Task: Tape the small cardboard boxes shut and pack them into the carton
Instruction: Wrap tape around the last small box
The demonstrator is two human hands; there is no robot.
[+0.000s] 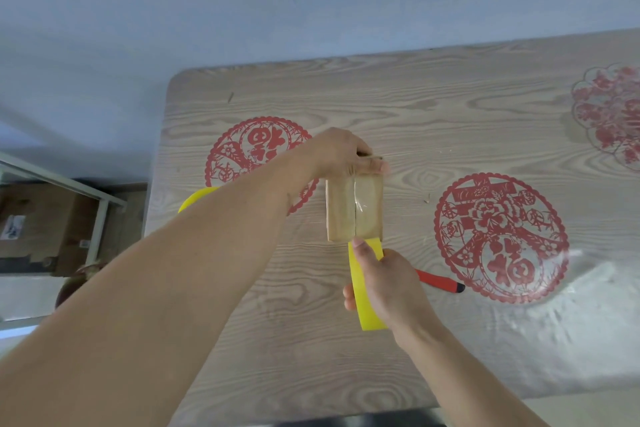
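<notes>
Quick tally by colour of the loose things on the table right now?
Brown: 1, the box
Yellow: 2, tape roll and another yellow thing half hidden behind the left arm
Red: 1, a red-handled tool
Total: 4

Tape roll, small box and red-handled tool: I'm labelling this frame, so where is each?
tape roll [367, 302], head view, yellow outer band near the right hand
small box [341, 215], head view, top face
red-handled tool [438, 281], head view, red handle
</notes>
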